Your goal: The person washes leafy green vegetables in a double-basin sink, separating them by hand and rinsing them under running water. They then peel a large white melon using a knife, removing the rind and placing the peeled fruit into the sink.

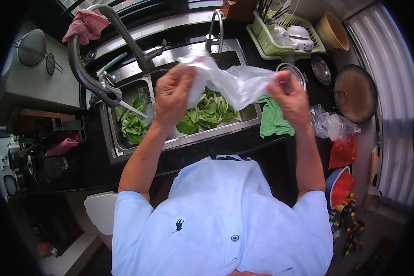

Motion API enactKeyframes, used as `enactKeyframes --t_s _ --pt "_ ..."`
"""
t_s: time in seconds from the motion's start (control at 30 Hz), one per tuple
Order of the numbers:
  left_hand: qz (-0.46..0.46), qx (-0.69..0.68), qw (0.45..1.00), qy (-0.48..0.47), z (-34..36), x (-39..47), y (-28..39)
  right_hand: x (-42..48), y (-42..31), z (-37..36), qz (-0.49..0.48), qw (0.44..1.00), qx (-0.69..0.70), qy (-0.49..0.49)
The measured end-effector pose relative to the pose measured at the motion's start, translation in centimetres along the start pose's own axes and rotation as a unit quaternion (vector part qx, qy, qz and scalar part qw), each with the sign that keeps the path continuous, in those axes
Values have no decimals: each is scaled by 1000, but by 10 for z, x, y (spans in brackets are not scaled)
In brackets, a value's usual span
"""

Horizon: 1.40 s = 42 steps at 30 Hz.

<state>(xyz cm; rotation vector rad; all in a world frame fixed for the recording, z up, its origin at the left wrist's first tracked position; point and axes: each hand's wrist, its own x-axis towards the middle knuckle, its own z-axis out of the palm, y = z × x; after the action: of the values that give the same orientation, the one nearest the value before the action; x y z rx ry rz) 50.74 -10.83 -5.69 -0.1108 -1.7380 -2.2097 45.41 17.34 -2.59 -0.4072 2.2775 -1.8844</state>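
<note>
Stretched between my two hands is a clear plastic bag (239,82), held up over the double sink and blurred in places. My left hand (174,93) pinches one end of it. The other end is in the fingers of my right hand (289,96). Below the bag, leafy greens with pale stems (207,115) lie in the right basin, partly hidden by the bag and my left hand. More leafy greens (132,126) sit in the left basin, where water runs from the tall faucet (112,96) and bubbles.
A green cloth (274,119) lies on the counter right of the sink. Beyond it are crumpled plastic bags (331,120), a round pan lid (355,93) and a green dish rack (272,45) with bowls. A smaller faucet (212,38) rises behind the sink. A pink cloth (86,26) drapes the tall faucet.
</note>
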Motion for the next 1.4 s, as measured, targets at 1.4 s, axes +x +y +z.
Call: enactKeyframes --t_s 1.4 --pt "-153 596 778 -125 -76 -24 -365 -101 227 -183 150 908 -93 381"
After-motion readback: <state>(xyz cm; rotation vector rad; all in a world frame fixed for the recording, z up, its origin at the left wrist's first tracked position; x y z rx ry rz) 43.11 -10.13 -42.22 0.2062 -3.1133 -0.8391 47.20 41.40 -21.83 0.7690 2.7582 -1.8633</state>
